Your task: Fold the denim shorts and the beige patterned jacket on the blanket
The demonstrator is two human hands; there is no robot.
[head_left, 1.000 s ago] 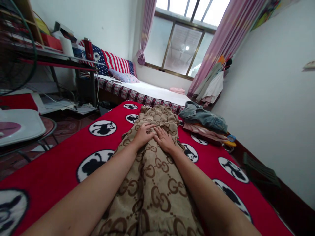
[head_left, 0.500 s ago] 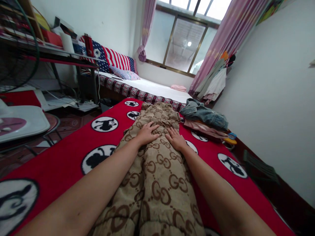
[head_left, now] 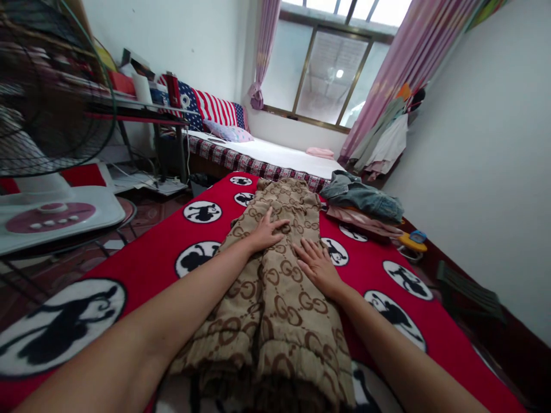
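Tan trousers (head_left: 286, 287) with a brown letter pattern lie lengthwise on a red blanket (head_left: 159, 252) printed with black figures in white ovals. Their gathered waist is at the far end and the elastic cuffs are nearest me. My left hand (head_left: 267, 232) rests flat on the upper part of the left leg, fingers spread. On the right leg, a little nearer to me, my right hand (head_left: 317, 264) lies palm down with its fingers stretched out. Neither hand grips the cloth.
Folded clothes, with a denim piece (head_left: 365, 196) on top, are stacked at the blanket's far right. A caged fan (head_left: 47, 97) stands on the left near a cluttered desk (head_left: 146, 112). Beyond is a white-covered bed (head_left: 275, 154) under a window (head_left: 331, 77).
My right hand has slid down the trouser leg towards me. My left hand has shifted slightly. The view has turned left, showing more of the fan and the trouser cuffs.
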